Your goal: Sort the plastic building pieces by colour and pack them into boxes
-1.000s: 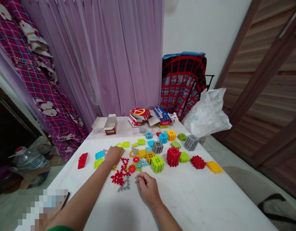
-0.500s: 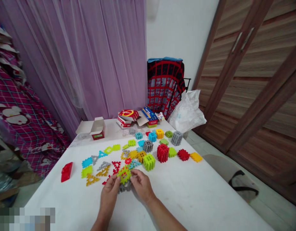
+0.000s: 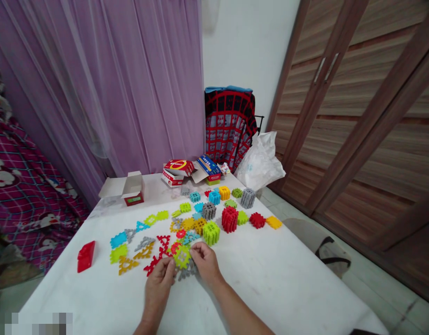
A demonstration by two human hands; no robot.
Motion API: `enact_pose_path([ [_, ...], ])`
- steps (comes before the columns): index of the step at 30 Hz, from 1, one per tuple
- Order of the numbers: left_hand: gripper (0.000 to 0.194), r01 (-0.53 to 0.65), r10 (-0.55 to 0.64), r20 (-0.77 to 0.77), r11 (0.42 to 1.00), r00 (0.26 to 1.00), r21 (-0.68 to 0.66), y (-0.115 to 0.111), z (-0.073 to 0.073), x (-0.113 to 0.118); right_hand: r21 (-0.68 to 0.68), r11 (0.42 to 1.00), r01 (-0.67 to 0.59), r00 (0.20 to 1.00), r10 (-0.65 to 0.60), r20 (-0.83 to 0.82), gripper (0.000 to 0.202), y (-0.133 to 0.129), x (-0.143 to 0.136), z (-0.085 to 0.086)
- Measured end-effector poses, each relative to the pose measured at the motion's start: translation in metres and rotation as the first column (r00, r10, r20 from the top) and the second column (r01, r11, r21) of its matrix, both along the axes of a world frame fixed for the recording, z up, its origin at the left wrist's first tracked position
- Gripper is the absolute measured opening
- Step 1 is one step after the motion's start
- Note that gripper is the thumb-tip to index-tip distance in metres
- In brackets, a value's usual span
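Between my two hands is a lime-green toothed building tile point(image 3: 182, 257) with a cross-shaped opening in its middle. My left hand point(image 3: 160, 279) is closed at its lower left edge, thumb against fingers. On the opposite edge, my right hand point(image 3: 206, 264) pinches the tile between thumb and fingertips. Grey toothed pieces point(image 3: 187, 271) lie on the table just below and behind it, partly hidden. Red triangular pieces point(image 3: 152, 266) are close to my left fingers. A lime-green cube-like stack point(image 3: 211, 232) stands beyond my right hand.
Across the white table point(image 3: 270, 284) lie several coloured tiles and stacks, including a red stack point(image 3: 229, 219) and a grey stack point(image 3: 248, 198). A red plastic piece point(image 3: 86, 257) lies far left. Opened boxes point(image 3: 133, 188) stand at the back, with a white plastic bag point(image 3: 261, 163) at right.
The view has turned a little to the right, so the table things appear further left. Between my hands the green tile has shifted slightly, and more of the grey pieces below it shows.
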State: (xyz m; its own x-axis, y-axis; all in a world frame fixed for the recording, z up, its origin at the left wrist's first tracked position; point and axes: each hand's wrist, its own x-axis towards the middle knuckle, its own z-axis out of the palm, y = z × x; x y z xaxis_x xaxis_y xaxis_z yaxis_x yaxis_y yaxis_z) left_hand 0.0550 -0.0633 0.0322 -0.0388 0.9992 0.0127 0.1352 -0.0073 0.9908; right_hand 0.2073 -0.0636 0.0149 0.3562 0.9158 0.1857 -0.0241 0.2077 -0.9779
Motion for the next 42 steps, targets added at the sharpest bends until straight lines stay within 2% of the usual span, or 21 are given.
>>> enact_pose_path([
  [6,0.065,0.022,-0.023,-0.06,1.0,0.998,-0.004,0.0,-0.002,0.003,-0.013,1.0,-0.027,0.995,0.026,-0.1,0.027,0.002,0.005,0.006],
  [10,0.055,0.056,-0.055,-0.115,0.998,0.992,0.007,-0.001,-0.001,0.004,-0.03,0.998,-0.063,0.989,0.058,-0.138,0.034,0.001,0.01,0.012],
  [15,0.048,0.08,-0.075,-0.166,0.997,0.983,0.019,-0.004,0.002,0.003,-0.038,0.999,-0.03,0.988,0.024,-0.153,0.043,0.0,0.013,0.016],
  [19,0.048,0.065,-0.062,-0.145,0.998,0.988,0.012,-0.004,-0.002,0.002,-0.027,0.999,-0.046,0.99,0.042,-0.135,0.043,0.002,0.011,0.014],
  [23,0.054,0.01,-0.01,-0.073,1.0,0.997,0.005,-0.003,-0.008,0.001,-0.043,0.997,-0.058,0.993,0.053,-0.107,0.037,0.004,0.005,0.01],
  [29,0.064,-0.125,0.125,0.033,0.992,0.992,0.014,-0.003,-0.005,-0.001,-0.02,0.998,-0.061,0.992,0.063,0.107,0.019,0.001,-0.007,0.005],
  [34,0.065,-0.198,0.195,0.115,0.98,0.974,0.007,-0.002,-0.002,-0.006,-0.078,0.982,-0.174,0.959,0.187,0.211,0.03,0.0,-0.014,0.003],
  [38,0.062,-0.262,0.256,0.157,0.965,0.954,0.021,-0.002,0.001,-0.016,-0.064,0.995,-0.078,0.977,0.089,0.194,0.018,0.005,-0.021,0.007],
  [40,0.061,-0.299,0.29,0.17,0.954,0.942,0.032,-0.003,0.004,-0.023,-0.044,0.999,-0.011,0.982,0.02,0.19,0.019,0.009,-0.028,0.012],
  [42,0.061,-0.334,0.322,0.178,0.942,0.93,0.039,-0.005,0.006,-0.03,-0.003,1.0,-0.007,0.975,0.007,0.221,0.024,0.013,-0.036,0.019],
])
